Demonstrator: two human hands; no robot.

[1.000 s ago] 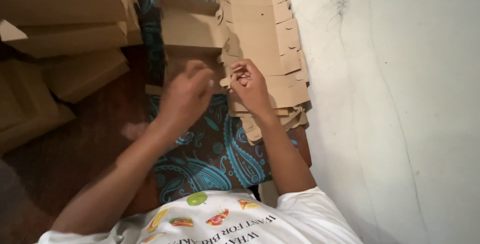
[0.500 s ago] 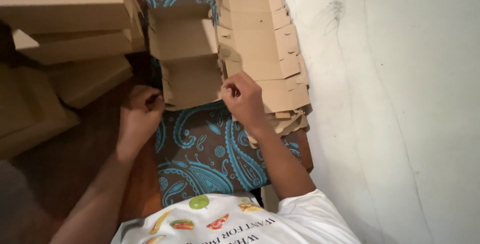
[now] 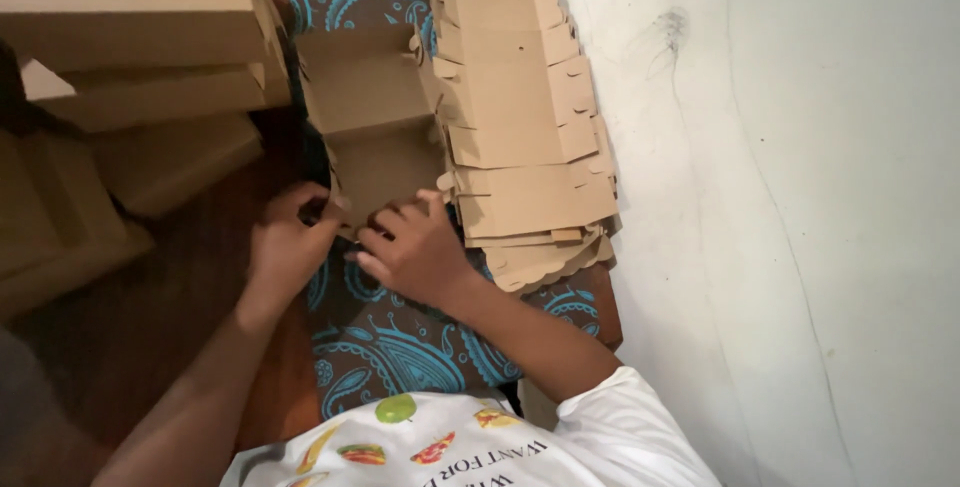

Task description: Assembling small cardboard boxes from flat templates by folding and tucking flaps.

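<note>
Head cam, one view only, looking steeply down.

Cam's on my head, aimed down past my chest at my lap; my shirt sits at the bottom edge. Close range: both forearms and the half-folded cardboard box (image 3: 375, 137) fill the centre, a white wall (image 3: 790, 217) runs along the right side.

We see a dark wooden floor (image 3: 150, 337) with a blue paisley cloth (image 3: 400, 347) spread over it — on the cloth lie a stack of flat cardboard blanks (image 3: 520, 147) toward its right edge and a half-folded cardboard box (image 3: 375, 127) beside it; folded boxes (image 3: 120, 37) are piled at the left.
</note>
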